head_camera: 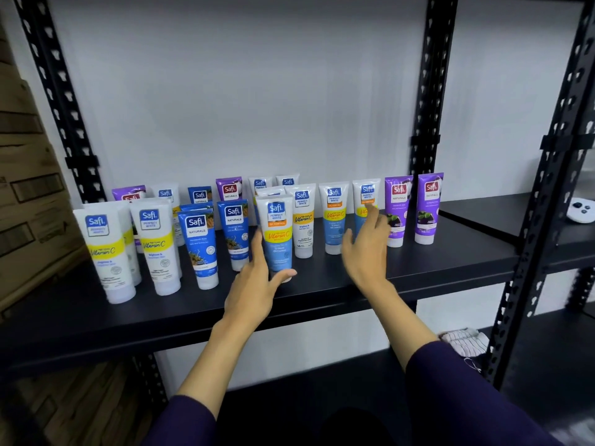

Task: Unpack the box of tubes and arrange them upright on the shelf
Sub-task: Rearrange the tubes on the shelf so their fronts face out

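A black metal shelf [322, 286] holds a crowd of plastic skincare tubes, all standing upright on their caps with the flat crimped ends pointing up, so each long axis runs vertically.

The left hand [257, 284] wraps around the lower part of a white, yellow and light-blue tube with an orange label band [277, 235], thumb across the cap and fingers behind it. This tube stands at the middle of the shelf, near the front edge. The right hand [367, 249] is open, fingers spread and blurred, holding nothing, in front of another tube of the same kind [365, 196] in the row behind.

About twenty tubes can be counted. Five are purple [429, 207], two at the far right and others further back. Four are dark blue [199, 246]. The rest are white with yellow bands [108, 252]; some at the back are partly hidden.

Bare shelf lies to the right of the purple tubes, up to a black slotted upright post [528, 252], and along the front edge. A white controller [581, 210] rests on the neighbouring shelf. Brown cardboard boxes [29, 194] are stacked at the left.
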Demonstrator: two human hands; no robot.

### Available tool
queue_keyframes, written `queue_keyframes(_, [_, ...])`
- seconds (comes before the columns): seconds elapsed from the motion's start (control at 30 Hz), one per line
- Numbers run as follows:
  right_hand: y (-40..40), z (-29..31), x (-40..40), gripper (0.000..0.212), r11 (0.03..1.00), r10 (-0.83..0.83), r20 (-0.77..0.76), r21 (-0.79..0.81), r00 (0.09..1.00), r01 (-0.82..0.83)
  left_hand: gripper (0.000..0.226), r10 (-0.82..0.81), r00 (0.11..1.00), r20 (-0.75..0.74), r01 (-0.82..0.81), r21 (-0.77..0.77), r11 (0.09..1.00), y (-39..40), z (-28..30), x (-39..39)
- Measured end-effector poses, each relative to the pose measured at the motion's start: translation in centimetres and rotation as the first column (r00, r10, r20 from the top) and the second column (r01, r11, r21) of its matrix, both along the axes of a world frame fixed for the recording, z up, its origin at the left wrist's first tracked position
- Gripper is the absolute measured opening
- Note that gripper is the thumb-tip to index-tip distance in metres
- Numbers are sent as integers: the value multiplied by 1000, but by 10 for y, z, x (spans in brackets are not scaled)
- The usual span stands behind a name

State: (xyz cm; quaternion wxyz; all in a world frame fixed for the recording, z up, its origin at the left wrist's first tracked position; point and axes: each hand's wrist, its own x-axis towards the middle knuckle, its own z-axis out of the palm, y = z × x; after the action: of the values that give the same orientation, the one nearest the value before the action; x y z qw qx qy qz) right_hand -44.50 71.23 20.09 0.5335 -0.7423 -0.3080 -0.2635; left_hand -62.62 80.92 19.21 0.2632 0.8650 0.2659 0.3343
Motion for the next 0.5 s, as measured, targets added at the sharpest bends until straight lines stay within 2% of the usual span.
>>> queue_keyframes(0.07, [2, -3, -26, 46, 975, 196, -29, 116, 980, -192, 71, 9, 992, -126, -2, 58, 998, -1, 1, -7])
queue_keyframes(0.1, [4, -3, -40, 44, 949, 287, -44, 151, 957, -277, 60, 44, 980, -197, -17, 135, 991, -2, 0, -11])
queue_keyframes(0.13, [7, -2, -52, 44, 921, 362, -51, 173, 931, -349, 50, 90, 967, -239, -34, 227, 973, -3, -1, -17])
queue_keyframes(0.2, [17, 3, -75, 54, 877, 460, -49, 182, 887, -445, 37, 165, 959, -229, -73, 364, 929, -6, -4, -28])
queue_keyframes(0.33, [35, 16, -106, 86, 903, 427, -35, 51, 903, -426, 33, 235, 960, -155, -143, 452, 881, -6, -12, -41])
queue_keyframes(0.4, [41, 17, -112, 91, 930, 365, -51, -33, 930, -367, 31, 241, 960, -146, -148, 467, 872, -7, -12, -42])
queue_keyframes(0.5, [40, 16, -108, 91, 932, 361, -68, -1, 930, -362, 32, 246, 957, -153, -157, 440, 884, -7, -12, -40])
